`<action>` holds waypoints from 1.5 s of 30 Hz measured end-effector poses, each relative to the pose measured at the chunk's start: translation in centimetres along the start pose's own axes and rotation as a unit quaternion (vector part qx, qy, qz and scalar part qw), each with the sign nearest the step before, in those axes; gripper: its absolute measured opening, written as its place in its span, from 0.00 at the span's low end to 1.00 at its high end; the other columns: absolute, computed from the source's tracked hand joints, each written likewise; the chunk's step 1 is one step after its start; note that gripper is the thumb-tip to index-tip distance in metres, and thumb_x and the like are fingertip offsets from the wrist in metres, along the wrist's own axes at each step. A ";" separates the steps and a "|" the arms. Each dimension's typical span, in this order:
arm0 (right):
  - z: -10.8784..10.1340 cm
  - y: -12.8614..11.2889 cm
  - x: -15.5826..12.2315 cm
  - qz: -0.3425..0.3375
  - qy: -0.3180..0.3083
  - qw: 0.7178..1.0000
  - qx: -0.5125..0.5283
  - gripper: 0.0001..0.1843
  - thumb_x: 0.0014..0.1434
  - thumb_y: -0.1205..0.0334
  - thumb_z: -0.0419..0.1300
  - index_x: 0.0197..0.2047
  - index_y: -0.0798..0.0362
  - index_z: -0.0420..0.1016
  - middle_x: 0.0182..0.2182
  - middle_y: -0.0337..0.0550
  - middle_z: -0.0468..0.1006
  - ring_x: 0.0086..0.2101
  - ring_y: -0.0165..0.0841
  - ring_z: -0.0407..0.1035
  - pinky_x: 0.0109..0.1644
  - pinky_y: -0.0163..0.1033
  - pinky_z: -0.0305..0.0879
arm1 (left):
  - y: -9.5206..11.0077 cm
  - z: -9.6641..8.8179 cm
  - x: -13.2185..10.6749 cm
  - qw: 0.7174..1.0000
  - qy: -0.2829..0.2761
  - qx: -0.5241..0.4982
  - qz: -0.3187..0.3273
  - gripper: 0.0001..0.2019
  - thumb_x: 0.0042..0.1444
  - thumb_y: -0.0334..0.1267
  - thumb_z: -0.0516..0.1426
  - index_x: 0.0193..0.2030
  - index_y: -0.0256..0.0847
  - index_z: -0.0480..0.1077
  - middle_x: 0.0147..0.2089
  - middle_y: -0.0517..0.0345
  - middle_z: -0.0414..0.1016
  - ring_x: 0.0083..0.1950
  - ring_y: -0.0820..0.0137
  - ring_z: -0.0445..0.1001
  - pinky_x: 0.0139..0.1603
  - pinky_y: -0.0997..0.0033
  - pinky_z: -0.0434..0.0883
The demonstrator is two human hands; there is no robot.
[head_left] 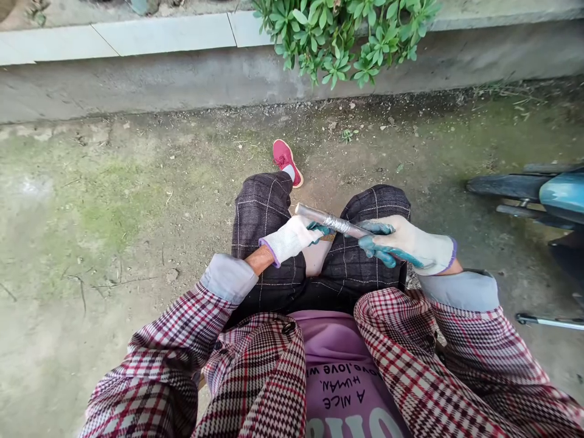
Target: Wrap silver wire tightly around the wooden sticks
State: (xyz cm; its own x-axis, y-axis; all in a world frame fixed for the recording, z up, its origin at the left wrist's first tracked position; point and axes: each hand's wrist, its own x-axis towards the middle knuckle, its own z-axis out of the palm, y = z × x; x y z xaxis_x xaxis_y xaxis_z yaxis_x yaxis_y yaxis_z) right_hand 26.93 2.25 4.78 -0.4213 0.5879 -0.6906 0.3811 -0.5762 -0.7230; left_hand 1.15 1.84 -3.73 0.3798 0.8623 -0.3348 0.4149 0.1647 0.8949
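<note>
A silver metal tube (314, 214) slants across my lap, its left end higher in the view. Thin shiny wire (336, 224) is wound in close turns round the tube's middle. My left hand (294, 237), in a white glove with a teal coated palm, is closed at the tube just left of the winding; its fingertips are partly hidden. Around the right part of the tube, my right hand (401, 243) has its gloved thumb and fingers closed, the thumb on the far side and the fingers below.
Bare, mossy ground (114, 207) surrounds my seat. Ahead runs a low concrete wall (182, 79) topped with pale tiles, and a leafy green plant (347, 36) hangs over it. At the right stand a dark wheel (506, 185) with a blue fender and a thin metal rod (552, 321).
</note>
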 end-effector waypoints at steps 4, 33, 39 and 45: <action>0.4 0.1 0.3 -0.023 0.020 1.000 0.001 0.29 0.47 0.40 0.75 0.40 0.57 0.80 0.25 0.38 0.75 0.20 0.25 0.64 0.16 0.30 0.62 | -0.8 -0.7 0.4 0.999 0.011 0.034 0.016 0.11 0.61 0.41 0.58 0.37 0.35 0.77 0.32 0.58 0.76 0.34 0.71 0.71 0.42 0.70 0.72; 1.0 1.0 1.7 -0.011 0.041 0.896 -0.441 0.14 0.61 0.55 0.61 0.46 0.48 0.84 0.31 0.39 0.83 0.31 0.34 0.72 0.36 0.37 0.63 | 4.4 -0.4 -1.2 0.951 -0.023 -0.270 -0.148 0.12 0.57 0.26 0.59 0.45 0.30 0.81 0.25 0.61 0.75 0.23 0.79 0.67 0.25 0.77 0.69; -0.2 1.3 1.4 -0.035 0.067 0.906 -0.416 0.16 0.62 0.52 0.60 0.46 0.48 0.85 0.33 0.39 0.84 0.33 0.35 0.74 0.38 0.38 0.65 | 3.5 0.8 -2.2 0.963 -0.081 -0.236 -0.099 0.10 0.58 0.27 0.60 0.43 0.32 0.83 0.24 0.63 0.73 0.23 0.80 0.65 0.24 0.80 0.64; -0.7 1.3 1.2 -0.054 0.078 0.926 -0.366 0.17 0.61 0.53 0.61 0.50 0.47 0.85 0.38 0.38 0.86 0.37 0.37 0.76 0.41 0.37 0.68 | 2.4 2.0 -2.5 0.971 -0.081 -0.204 -0.100 0.14 0.57 0.27 0.59 0.47 0.35 0.83 0.26 0.62 0.74 0.25 0.79 0.66 0.27 0.80 0.67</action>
State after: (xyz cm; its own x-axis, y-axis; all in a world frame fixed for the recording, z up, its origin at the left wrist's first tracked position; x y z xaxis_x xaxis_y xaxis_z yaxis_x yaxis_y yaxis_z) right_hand 27.52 2.57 2.98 -0.3870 0.7271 -0.5670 0.8232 -0.0046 -0.5678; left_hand 2.81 -0.84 -1.34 0.4647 0.7125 -0.5258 0.1446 0.5248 0.8389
